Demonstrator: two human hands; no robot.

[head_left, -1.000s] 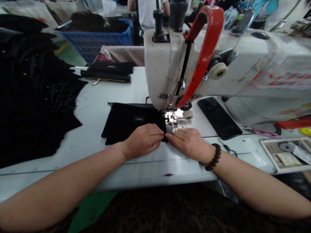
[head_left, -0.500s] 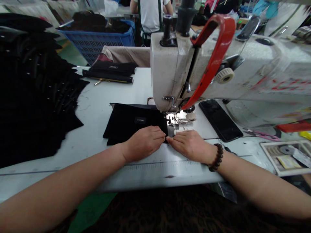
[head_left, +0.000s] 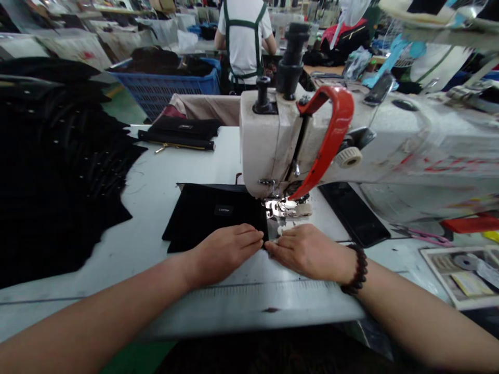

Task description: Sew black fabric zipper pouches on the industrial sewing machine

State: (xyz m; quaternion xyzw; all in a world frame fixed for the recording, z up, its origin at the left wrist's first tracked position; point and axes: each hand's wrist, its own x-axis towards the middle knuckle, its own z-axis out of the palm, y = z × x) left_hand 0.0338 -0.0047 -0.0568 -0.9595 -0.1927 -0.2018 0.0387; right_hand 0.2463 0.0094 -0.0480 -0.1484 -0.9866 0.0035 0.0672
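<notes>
A black fabric piece with a small label lies flat on the white table, its right edge by the presser foot of the white sewing machine. My left hand rests on the near right corner of the fabric, fingers together and pointing right. My right hand, with a dark bead bracelet on the wrist, lies just right of it, fingertips touching the fabric's edge in front of the lit needle area. Both hands press flat and pinch the same corner.
A heap of black fabric covers the table's left. Folded black pieces with a zipper lie at the back. A phone, pink scissors and a tray sit right. Behind are a blue crate and a person in white.
The view has tilted up, so everything sits lower in the picture. My hands stay on the same fabric corner in front of the needle.
</notes>
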